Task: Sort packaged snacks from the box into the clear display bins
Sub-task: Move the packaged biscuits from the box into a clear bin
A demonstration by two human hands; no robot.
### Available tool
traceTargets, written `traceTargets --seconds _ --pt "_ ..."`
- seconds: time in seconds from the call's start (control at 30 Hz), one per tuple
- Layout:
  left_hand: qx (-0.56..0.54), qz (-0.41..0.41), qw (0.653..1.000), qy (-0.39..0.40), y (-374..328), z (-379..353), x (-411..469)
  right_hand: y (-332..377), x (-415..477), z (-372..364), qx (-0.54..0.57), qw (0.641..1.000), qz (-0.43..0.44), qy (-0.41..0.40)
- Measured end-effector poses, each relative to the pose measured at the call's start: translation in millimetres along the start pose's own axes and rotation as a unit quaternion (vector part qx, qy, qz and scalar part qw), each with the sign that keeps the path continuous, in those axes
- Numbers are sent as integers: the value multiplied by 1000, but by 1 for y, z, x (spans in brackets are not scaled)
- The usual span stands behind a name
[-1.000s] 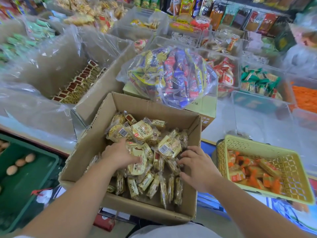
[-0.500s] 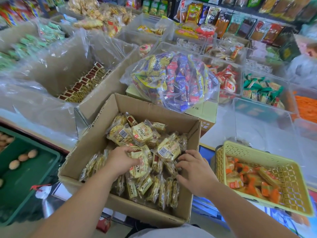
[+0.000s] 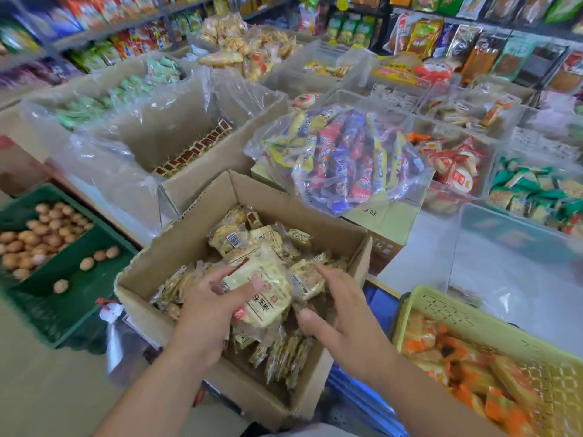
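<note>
I read this as the pick-up step: snacks are being gathered inside the box, and none is on its way to a bin yet.

The counter [image 3: 419, 247] runs across the far side, crowded with clear display bins [image 3: 457, 184], most of them holding wrapped goods. At its left stands a plastic-lined carton [image 3: 164, 137] with a row of small dark-red packs along the bottom. Nearest me is the open cardboard box [image 3: 186, 244]. The yellow packets [image 3: 239, 238] lie heaped inside it, some flat, some on edge by the near wall. Just beyond the box, a bulging clear bag of coloured snack sticks [image 3: 344, 159] rests on a yellow carton [image 3: 388, 219]. To the right, one clear bin [image 3: 504, 238] looks empty as far as I can tell. A yellow basket [image 3: 448, 305] of orange packs sits close beside my right forearm. Lower left is a green crate [image 3: 72, 279] holding small round brown things.

My left hand [image 3: 205, 313] grips a bundle of the yellow packets, thumb across the top one and fingers curled behind. My right hand [image 3: 347, 316] is open, fingers spread, at the bundle's right side. I cannot tell whether it touches.

Next, I judge, the right hand must close in to steady the bundle. Then both must lift it over the box wall toward the matching bin, or the empty one. The slick wrappers could slide apart. The bag blocks the straight path to the farther bins, and the basket crowds the right.
</note>
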State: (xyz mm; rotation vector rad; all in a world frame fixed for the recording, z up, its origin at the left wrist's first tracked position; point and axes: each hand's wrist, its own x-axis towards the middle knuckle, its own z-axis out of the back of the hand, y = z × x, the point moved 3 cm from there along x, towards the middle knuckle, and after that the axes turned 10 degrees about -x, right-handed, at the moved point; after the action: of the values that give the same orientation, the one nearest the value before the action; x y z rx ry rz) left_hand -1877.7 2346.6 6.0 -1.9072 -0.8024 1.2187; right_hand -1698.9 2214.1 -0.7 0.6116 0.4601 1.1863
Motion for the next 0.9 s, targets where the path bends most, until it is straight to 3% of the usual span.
traceTargets --seconds 0.07,0.27,0.47,0.67,0.9 --pt "-16 -6 1000 -1 8 -30 -19 4 -10 23 0 997 64 -33" --pt "0 -19 1000 -11 46 -113 -60 -16 -50 69 -164 961 205 -90" --pt "-22 14 1000 5 78 -187 -83 -71 -80 98 -219 940 192 -180" --pt "-45 30 998 11 99 -242 -83 -119 -96 133 -202 918 213 -267" --pt "56 -10 996 67 119 -301 -68 -174 -98 171 -228 917 130 -301"
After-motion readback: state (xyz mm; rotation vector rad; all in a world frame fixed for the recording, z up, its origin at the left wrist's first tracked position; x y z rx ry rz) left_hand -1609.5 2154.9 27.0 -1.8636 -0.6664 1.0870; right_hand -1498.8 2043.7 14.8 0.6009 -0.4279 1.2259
